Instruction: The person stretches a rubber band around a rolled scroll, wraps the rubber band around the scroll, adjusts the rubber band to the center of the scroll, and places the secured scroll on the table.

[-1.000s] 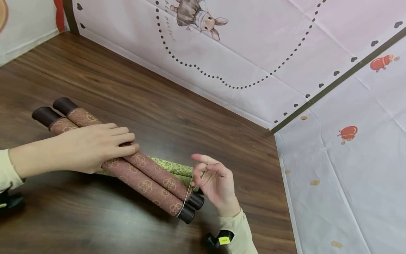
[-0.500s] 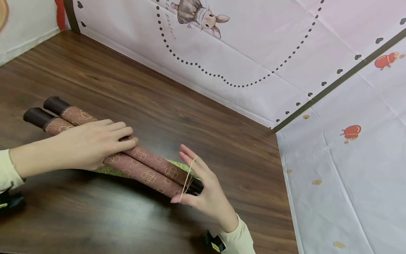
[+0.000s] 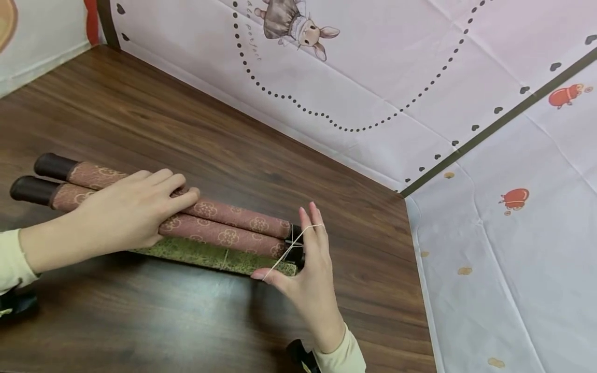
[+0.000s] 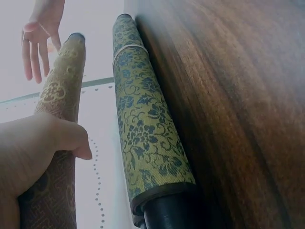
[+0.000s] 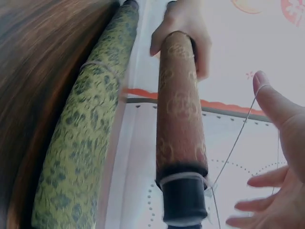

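My left hand (image 3: 135, 207) grips two red-brown scroll rolls (image 3: 228, 235) side by side, patterned with gold flowers and tipped with black knobs. They are held above a green patterned scroll (image 3: 186, 253) that lies on the table. At their right ends, a thin pale elastic band (image 3: 281, 256) stretches between the thumb and straight fingers of my right hand (image 3: 313, 280). The right wrist view shows part of that band (image 5: 183, 176) round the black knob end, with a crossing near it. Around the green scroll runs its own band (image 4: 129, 46).
The dark wood table (image 3: 186, 321) spreads around the scrolls. White printed cloth walls (image 3: 364, 62) stand along its back and right side, with a rabbit picture (image 3: 298, 26) on the back one.
The right hand's bent fingers have straightened and spread, stretching the band wide. The brown rolls have swung nearer level, right ends up and left ends down and leftward. More green scroll shows below.
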Demonstrator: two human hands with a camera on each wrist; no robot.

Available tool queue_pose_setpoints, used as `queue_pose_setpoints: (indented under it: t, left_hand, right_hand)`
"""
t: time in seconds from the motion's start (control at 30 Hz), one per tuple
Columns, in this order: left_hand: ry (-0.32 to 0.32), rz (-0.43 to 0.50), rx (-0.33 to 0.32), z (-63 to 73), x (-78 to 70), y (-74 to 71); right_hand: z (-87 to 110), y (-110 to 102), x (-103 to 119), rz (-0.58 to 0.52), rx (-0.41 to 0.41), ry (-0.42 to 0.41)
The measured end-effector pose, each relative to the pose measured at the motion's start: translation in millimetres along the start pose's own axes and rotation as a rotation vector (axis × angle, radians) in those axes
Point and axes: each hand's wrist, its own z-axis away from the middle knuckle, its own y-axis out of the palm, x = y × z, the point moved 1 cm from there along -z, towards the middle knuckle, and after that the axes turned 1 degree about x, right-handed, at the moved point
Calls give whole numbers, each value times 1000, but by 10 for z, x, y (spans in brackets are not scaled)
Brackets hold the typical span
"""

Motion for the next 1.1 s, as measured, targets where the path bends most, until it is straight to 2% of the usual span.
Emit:
queue_pose_setpoints:
  t: [0.1,0.17,0.23,0.33,0.4,0.47,0.6,0.7,0.8,0.9,1.0,1.1]
  left_hand:
    - [-44,-9,-9,5,-9,-28]
    - [-64,-10,-23,8,-6,-48]
    - [-77,-7,-32,12,4,-68]
    - [-77,18,-42,24,23,-87]
    - [-45,49,-51,30,44,-85]
    - [9,86,-76,40,64,-65]
    - [135,132,-131,47,80,-41]
    - [179,125,-153,45,78,-52]
    - [186,101,-152,42,88,-63]
    - [185,84,-131,48,98,-67]
    - [180,86,-101,65,108,-63]
    - [176,87,-77,80,129,-54]
  right_hand:
    - [32,4,0,-30,-42,105]
    - [52,7,-35,-127,-58,190]
    - [61,7,-99,-329,-42,271]
    - [56,16,-217,-702,38,389]
    - [41,15,-287,-899,102,450]
    - [18,10,-338,-1020,174,465]
    - [-28,-7,-394,-1129,323,509]
    - [-51,-11,-450,-1120,402,539]
    - [-66,-28,-535,-1050,398,528]
    - [-69,-66,-615,-815,316,471]
    - [-33,-135,-643,-575,239,319]
    - [18,-210,-600,-450,254,41]
